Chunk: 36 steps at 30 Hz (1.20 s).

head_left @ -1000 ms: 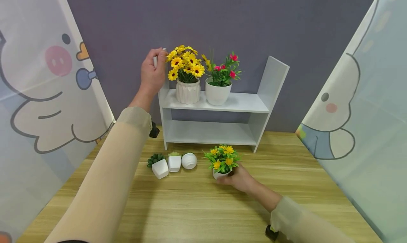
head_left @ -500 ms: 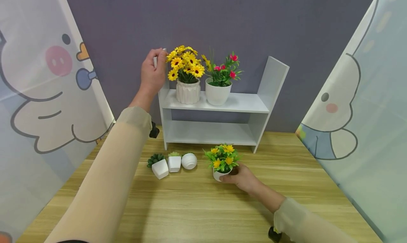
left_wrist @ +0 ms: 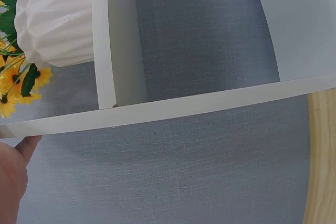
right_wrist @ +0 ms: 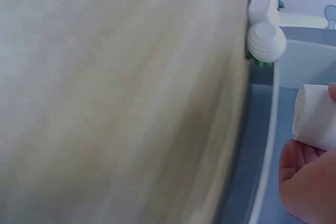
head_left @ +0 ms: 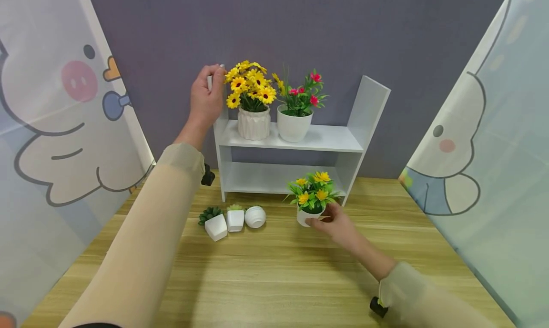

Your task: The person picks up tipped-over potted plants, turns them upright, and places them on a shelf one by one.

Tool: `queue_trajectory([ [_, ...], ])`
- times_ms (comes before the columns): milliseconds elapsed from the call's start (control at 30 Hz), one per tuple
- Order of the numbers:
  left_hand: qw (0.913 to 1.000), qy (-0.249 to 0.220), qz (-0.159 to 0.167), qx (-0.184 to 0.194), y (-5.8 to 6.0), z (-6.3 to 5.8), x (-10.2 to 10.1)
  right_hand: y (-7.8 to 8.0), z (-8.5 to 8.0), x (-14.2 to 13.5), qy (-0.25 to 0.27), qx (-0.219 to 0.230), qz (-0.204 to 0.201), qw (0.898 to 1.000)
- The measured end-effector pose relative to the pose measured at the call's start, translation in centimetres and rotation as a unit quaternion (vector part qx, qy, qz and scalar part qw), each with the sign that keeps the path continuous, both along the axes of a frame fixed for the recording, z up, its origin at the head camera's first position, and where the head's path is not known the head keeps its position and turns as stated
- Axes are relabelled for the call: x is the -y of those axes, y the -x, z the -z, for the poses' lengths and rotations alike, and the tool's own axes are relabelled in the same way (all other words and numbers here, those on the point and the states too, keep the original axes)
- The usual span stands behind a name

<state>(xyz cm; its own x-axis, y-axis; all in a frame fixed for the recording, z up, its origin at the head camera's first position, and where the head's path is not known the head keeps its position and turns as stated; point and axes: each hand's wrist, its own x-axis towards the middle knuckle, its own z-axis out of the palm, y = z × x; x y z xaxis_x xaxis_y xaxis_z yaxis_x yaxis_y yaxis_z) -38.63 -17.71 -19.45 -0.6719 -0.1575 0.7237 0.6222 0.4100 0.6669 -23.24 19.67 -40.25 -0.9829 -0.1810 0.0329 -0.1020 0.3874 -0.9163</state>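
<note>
My left hand (head_left: 207, 93) grips the upper end of the left side panel of a two-tier white shelf (head_left: 336, 137); in the left wrist view its fingers (left_wrist: 29, 147) press at that panel's edge. With my right hand (head_left: 339, 227) I hold a small white pot (head_left: 305, 217) of yellow flowers (head_left: 315, 194), upright in front of the lower tier, thumb on its near side. The right wrist view has the pot's white wall (right_wrist: 316, 116) between thumb and fingers. On the upper tier stand a ribbed pot of yellow daisies (head_left: 253, 123) and a smooth pot with pink flowers (head_left: 293, 127).
Three small white pots with succulents lie tipped over on the wooden table: a square one (head_left: 216, 228) at left, another square one (head_left: 235, 221) and a round one (head_left: 255, 217). A grey backdrop (head_left: 343, 27) rises behind the shelf. Cartoon-printed panels (head_left: 506, 142) flank the table.
My right hand has lifted the pot of yellow flowers and carried it rightward and farther back, toward the shelf's lower tier. The left hand and the tipped pots stay where they were.
</note>
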Motion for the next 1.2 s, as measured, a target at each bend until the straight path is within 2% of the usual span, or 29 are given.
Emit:
queue_trajectory([
  [133,1.0000,-0.001,0.000,-0.003,0.0,0.0,0.0,0.5,-1.4,-0.7,0.006,-0.038,0.008,0.999],
  [367,1.0000,0.002,0.001,-0.006,0.0,-0.1,0.0,1.0,-3.5,-1.6,-0.016,-0.101,0.029,0.994],
  [633,1.0000,0.003,-0.003,-0.007,0.3,0.1,0.1,1.7,-5.6,-2.5,-0.018,-0.116,0.052,0.992],
  [967,1.0000,0.005,-0.004,-0.004,0.3,0.0,0.1,3.0,-8.9,-3.4,-0.041,-0.176,0.114,0.977],
  [1200,1.0000,-0.004,0.005,-0.006,0.1,-0.1,0.0,4.1,-10.9,-3.3,-0.072,-0.182,0.148,0.969],
])
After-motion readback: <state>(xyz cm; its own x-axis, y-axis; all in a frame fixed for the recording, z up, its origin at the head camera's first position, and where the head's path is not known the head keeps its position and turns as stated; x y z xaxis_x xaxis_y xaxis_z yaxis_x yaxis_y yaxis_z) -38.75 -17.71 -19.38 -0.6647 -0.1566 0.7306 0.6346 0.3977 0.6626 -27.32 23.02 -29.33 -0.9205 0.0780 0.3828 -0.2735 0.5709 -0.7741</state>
